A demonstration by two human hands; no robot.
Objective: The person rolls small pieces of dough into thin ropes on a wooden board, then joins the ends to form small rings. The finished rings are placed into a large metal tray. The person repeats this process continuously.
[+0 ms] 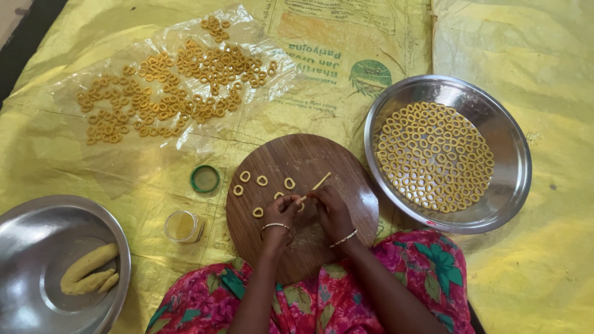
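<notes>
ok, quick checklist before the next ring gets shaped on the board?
1. Dough strip pinched between both hands: left hand, right hand - ok.
2. Free room on the board for another ring: ok; finished rings sit on its left half.
3. Space in the right pan: not ok, its floor is nearly covered with rings.
4. Spare dough in the left pan: ok, a few rolls remain.
5. Open jar and lid clear of the board: ok.
6. Strip long enough for a ring: cannot tell.

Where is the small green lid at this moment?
In the head view, the green lid lies on the yellow sheet, left of the round wooden board, just above the small jar.
</notes>
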